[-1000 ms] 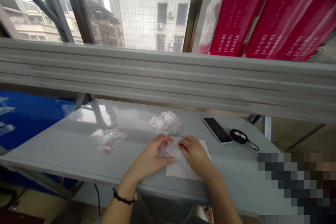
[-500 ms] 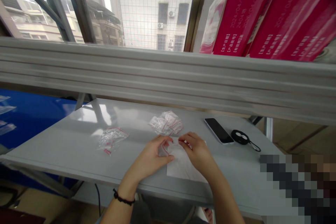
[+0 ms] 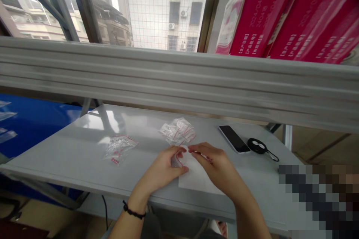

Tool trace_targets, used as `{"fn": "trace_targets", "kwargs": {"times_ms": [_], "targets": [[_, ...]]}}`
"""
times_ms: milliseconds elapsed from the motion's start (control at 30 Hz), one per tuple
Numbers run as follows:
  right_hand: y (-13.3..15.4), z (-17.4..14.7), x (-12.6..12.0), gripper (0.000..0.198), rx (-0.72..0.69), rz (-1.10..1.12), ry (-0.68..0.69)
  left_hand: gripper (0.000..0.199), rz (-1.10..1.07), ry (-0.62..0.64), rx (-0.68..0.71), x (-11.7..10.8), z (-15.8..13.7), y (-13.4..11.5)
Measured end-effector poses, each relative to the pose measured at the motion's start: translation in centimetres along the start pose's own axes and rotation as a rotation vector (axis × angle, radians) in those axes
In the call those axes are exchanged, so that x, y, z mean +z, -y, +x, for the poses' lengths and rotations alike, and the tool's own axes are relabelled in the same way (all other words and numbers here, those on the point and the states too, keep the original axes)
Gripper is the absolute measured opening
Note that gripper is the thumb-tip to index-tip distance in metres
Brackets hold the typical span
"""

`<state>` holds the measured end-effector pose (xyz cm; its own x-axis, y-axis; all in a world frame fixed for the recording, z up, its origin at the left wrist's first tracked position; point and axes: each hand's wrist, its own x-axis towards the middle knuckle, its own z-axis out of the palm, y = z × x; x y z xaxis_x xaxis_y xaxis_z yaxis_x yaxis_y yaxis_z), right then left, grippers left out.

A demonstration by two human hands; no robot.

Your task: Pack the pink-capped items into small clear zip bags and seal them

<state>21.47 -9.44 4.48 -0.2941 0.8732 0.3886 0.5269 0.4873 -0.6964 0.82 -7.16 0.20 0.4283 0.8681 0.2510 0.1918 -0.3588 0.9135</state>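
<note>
My left hand (image 3: 165, 165) curls around a small clear zip-lock bag (image 3: 177, 160) with a red strip, its thumb and fingers at the bag's edges. Under both hands lies a white sheet (image 3: 195, 179), which looks like paper. Thumb and fingers of my right hand (image 3: 214, 162) are pinched together over the sheet's upper part, close to the left fingertips; whatever they hold is too small to make out. Just beyond the hands sits a pile of clear zip-lock bags (image 3: 179, 130). Another clear bag (image 3: 119, 147), with small red and clear pieces, lies to the left.
A phone (image 3: 234, 139) and a black round case with a strap (image 3: 256, 145) lie on the grey table (image 3: 146, 119) at right. A ridged grey beam (image 3: 168, 78) crosses behind, with red boxes (image 3: 252, 22) above it. A blue surface (image 3: 42, 119) adjoins at left.
My right hand has shifted slightly, its fingers now straighter and flatter above the sheet. The left hand still holds the bag, nearly in place, a touch further right.
</note>
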Motion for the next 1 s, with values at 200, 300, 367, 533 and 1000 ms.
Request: {"fn": "trace_targets", "kwargs": {"times_ms": [200,300,367,533,1000], "targets": [[-5.7,-2.0,-3.1,0.030,0.224,-0.185,-0.268,0.043,0.037,-0.042,-0.017,-0.4,0.1,0.5],[-7.3,-2.8,-3.2,0.025,0.215,-0.288,-0.162,0.043,0.063,-0.053,-0.024,-0.4,0.2,0.4],[-7.8,-3.0,-2.8,0.026,0.205,-0.331,-0.110,0.043,0.074,-0.055,-0.021,-0.4,0.2,0.2],[-8.2,-2.9,-1.9,0.025,0.186,-0.404,-0.063,0.040,0.088,-0.048,-0.023,-0.4,0.2,-0.1],[-8.3,-2.8,-1.1,0.018,0.233,-0.407,-0.044,0.039,0.091,-0.051,-0.018,-0.4,0.2,-0.1]]}}
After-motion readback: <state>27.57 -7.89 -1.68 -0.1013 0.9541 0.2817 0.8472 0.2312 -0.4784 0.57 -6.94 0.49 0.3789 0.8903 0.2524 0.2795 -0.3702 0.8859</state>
